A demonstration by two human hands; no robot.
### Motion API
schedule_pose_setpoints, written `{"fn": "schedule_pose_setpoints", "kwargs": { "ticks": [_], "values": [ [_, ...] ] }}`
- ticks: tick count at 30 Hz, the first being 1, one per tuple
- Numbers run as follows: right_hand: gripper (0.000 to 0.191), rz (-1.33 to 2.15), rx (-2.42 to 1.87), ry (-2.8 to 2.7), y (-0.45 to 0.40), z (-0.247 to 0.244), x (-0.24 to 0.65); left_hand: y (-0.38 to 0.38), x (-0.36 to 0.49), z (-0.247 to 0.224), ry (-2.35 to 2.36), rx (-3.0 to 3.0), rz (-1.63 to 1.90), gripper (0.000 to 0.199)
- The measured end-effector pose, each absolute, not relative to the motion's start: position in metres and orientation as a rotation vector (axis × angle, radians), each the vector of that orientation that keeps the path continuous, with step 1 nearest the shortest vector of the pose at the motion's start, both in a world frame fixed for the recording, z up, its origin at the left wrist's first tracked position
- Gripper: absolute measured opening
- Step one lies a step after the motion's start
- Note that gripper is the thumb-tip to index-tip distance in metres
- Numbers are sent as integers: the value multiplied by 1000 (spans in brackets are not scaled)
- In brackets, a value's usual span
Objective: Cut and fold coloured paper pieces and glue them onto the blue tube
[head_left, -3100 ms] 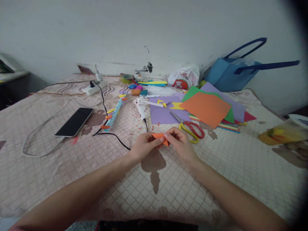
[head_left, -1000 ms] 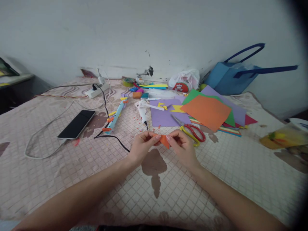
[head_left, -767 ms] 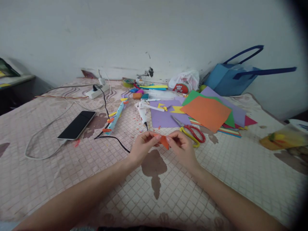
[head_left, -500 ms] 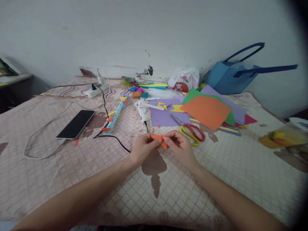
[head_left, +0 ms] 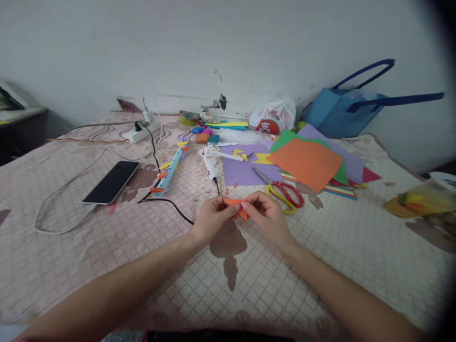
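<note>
A small folded piece of orange paper [head_left: 242, 213] is pinched between both hands above the tablecloth. My left hand [head_left: 213, 217] grips its left side, thumb on top. On the other side, my right hand [head_left: 268, 214] pinches it with thumb and fingers, the two thumbs nearly meeting. Parts of the paper are hidden behind the fingers. Just beyond my right hand lie scissors [head_left: 281, 190] with red and yellow handles. A white glue gun [head_left: 209, 164] with a black cord rests past my left hand.
Coloured sheets, topped by an orange one [head_left: 305, 161], lie to the right beside a purple sheet [head_left: 237, 173]. A phone [head_left: 112, 183] charges at left, near a light-blue strip [head_left: 171, 171]. At the back are a power strip [head_left: 142, 132] and a blue bag [head_left: 342, 114].
Both hands keep their pinch on the orange paper with hardly any movement. The view has shifted very slightly.
</note>
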State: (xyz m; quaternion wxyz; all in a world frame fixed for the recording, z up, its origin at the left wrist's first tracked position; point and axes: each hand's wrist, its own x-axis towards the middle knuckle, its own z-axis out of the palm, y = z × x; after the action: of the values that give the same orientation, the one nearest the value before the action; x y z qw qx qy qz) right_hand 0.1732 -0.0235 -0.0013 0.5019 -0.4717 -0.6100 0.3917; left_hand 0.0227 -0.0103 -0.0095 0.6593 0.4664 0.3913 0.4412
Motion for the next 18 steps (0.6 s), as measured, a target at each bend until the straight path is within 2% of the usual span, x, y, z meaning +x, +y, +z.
{"fn": "schedule_pose_setpoints", "kwargs": {
  "ticks": [18],
  "values": [
    [16, 1068, -1150, -1551, -15, -1, 185, -11, 22, -5, 959, 1074, 1030, 26]
  ]
}}
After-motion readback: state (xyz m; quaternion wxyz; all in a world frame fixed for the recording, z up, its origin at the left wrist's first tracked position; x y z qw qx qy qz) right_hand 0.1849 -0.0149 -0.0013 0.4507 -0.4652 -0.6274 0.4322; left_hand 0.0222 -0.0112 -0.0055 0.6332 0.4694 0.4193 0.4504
